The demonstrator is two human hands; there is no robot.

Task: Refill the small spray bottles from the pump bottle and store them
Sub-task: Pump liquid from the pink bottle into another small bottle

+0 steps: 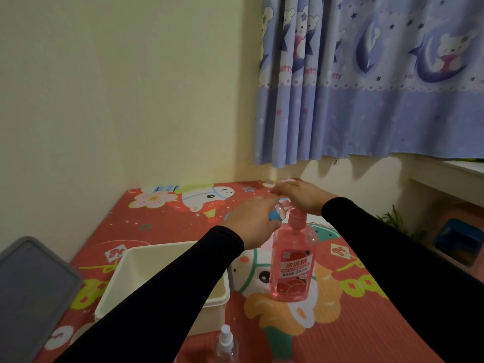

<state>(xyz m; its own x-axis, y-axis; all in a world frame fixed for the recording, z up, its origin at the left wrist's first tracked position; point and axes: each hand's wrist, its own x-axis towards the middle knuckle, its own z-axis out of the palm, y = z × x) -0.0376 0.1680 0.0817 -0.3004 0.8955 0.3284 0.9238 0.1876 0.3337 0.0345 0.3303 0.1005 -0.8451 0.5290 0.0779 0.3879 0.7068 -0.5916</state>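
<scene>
Overhead, right hand [305, 196] flat, fingers straight, atop pump bottle [292, 263]; left hand [252, 221] fingers curled round small spray bottle [278, 214].

My left hand [252, 221] covers most of the small blue-bottomed clear bottle [277, 214], so I can't tell whether its mouth meets the spout. My right hand [301, 196] hides the pink pump head [296, 215]. The clear spray bottle with a white nozzle [225, 345] and the grey plastic lid [31, 289] are cut off by the frame edges.
</scene>
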